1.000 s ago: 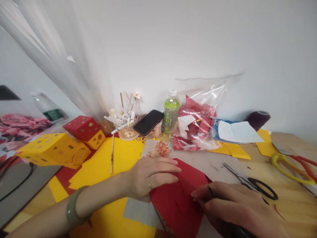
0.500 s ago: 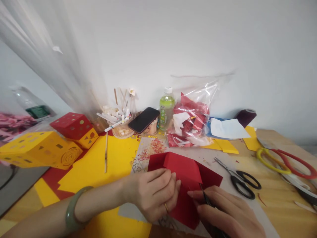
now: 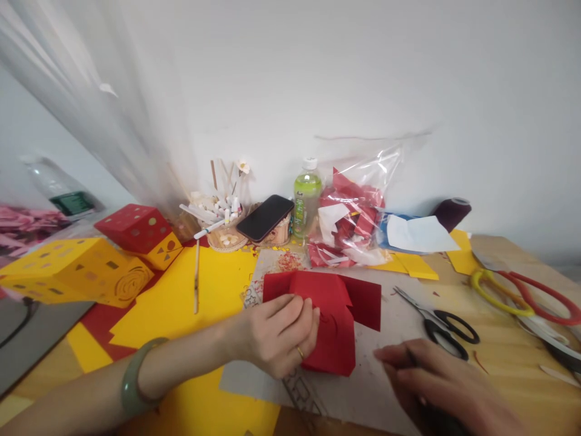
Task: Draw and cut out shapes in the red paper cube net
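My left hand is closed on a folded sheet of red card, its fingertips pinching the left part. The card has folded flaps, and a dark flap sticks out to the right. Thin curved marks or cuts show near its middle. To the right and apart from the card, my right hand is half curled round a slim dark tool, blurred and mostly hidden by the fingers. Under the card lies a pale sheet, with a stencil ruler by my left hand.
Black-handled scissors lie right of the card, larger red-and-yellow scissors farther right. Yellow card and decorated yellow and red boxes are left. Behind stand a phone, a bottle and a bag of scraps.
My right hand has drawn back right and down, taking the dark tool off the card. The red card has turned and shifted slightly left and up, still in my left hand.
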Motion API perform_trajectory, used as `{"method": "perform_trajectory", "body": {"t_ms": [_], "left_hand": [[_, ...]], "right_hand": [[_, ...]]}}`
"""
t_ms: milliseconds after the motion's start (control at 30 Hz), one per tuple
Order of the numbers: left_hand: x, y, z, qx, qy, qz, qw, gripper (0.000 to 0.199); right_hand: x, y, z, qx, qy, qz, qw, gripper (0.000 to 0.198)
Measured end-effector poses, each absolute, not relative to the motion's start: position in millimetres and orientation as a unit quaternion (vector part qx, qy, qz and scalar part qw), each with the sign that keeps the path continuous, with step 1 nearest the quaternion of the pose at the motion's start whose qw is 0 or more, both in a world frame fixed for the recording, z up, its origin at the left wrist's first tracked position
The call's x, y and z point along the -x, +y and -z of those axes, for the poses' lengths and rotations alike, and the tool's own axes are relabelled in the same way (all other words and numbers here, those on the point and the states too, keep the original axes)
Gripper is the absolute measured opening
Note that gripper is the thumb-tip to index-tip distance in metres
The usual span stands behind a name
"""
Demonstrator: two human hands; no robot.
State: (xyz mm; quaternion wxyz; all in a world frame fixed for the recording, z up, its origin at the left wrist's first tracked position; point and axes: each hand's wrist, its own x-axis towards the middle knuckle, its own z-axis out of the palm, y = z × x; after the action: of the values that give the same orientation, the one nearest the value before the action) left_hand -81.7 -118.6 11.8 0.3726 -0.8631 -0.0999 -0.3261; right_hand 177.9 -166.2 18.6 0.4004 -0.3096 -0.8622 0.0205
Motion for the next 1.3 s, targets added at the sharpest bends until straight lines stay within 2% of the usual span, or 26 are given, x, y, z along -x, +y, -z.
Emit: {"method": "perform_trajectory", "body": {"t_ms": [133,267,400,533,633,767,900,967,1033,1167,1300], "left_hand": [[84.5,-117.4,-12.4,0.854,-0.108,0.324,0.394,0.026],[86.4,-114.8,-13.6,0.841,-0.105,0.343,0.405,0.027],[86.8,-112.7,-13.7,0.83,-0.095,0.347,0.425,0.022],[90.4,-110.6,-24.8,0.817,-0.091,0.344,0.454,0.022],[96.3,-110.2,-46.5,0.796,-0.116,0.34,0.486,0.023],[96.3,-113.0,-61.2,0.778,-0.126,0.358,0.501,0.015],[84.7,-116.9,-27.0,0.864,-0.097,0.286,0.403,0.027],[80.6,-118.5,-3.5,0.911,-0.112,0.235,0.318,0.025],[79.2,-119.7,13.2,0.928,-0.144,0.198,0.281,0.023],[78.6,-121.7,21.0,0.941,-0.201,0.148,0.229,0.021],[73.8,-126.3,18.1,0.949,-0.229,0.121,0.181,0.022]], "right_hand": [[-202.5,-149.2,-19.7,0.43,-0.779,0.028,0.455,0.014],[-218.0,-140.4,-22.7,0.55,-0.698,0.001,0.458,0.007],[-215.8,-139.6,-24.0,0.571,-0.677,-0.037,0.462,0.016],[-204.9,-136.7,-25.8,0.528,-0.683,-0.068,0.5,0.013],[-204.9,-130.0,-26.6,0.531,-0.678,-0.038,0.506,0.015],[-214.0,-120.8,-19.8,0.537,-0.708,0.002,0.459,0.016],[-216.0,-119.1,-4.8,0.524,-0.765,-0.03,0.373,0.013],[-212.4,-120.8,1.3,0.526,-0.777,-0.063,0.339,0.013],[-207.2,-122.5,4.1,0.529,-0.781,-0.11,0.313,0.015],[-194.7,-123.5,-0.7,0.545,-0.753,-0.213,0.303,0.022],[-177.6,-120.5,-7.5,0.534,-0.7,-0.356,0.313,0.019]]}}
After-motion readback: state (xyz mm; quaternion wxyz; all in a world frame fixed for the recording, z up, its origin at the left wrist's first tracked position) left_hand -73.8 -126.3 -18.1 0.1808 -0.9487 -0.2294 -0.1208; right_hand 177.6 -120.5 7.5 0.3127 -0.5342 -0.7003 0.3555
